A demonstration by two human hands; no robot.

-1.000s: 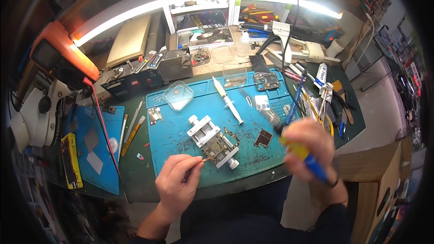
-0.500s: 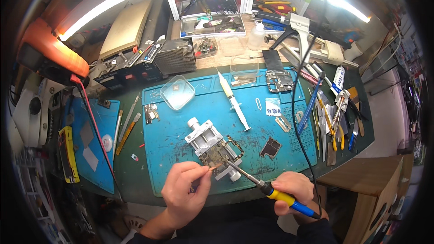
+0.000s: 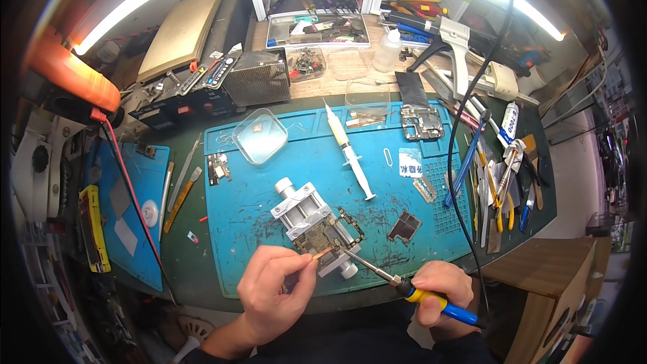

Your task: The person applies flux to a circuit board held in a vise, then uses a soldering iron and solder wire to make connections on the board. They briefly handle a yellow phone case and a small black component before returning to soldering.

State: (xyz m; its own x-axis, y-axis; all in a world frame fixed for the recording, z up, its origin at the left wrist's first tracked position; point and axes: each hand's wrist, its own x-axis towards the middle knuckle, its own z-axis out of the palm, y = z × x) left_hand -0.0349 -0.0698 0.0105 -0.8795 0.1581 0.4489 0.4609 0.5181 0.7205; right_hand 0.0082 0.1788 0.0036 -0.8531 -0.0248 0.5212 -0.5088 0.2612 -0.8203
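A circuit board [image 3: 315, 234] sits clamped in a metal holder [image 3: 307, 207] at the near middle of the blue mat [image 3: 269, 283]. My left hand [image 3: 276, 290] pinches a thin copper-coloured strip, apparently desoldering braid [image 3: 323, 253], whose far end lies over the board. From the right, my right hand [image 3: 441, 286] grips a yellow and blue soldering iron [image 3: 461, 314] by its handle. The iron's tip points left and reaches the board's right part, close to the strip's end. Whether tip and strip touch is too small to tell.
A syringe [image 3: 349, 155], a clear dish [image 3: 260, 136] and a dark square chip-like piece [image 3: 404, 227] lie on the mat. A black cord [image 3: 450, 168] hangs across the right side. Pliers and tweezers [image 3: 495, 182] crowd the right edge; an orange meter [image 3: 77, 81] stands at left.
The whole view has shifted slightly. Both hands keep their grips, and the iron's tip and the braid stay close together at the board.
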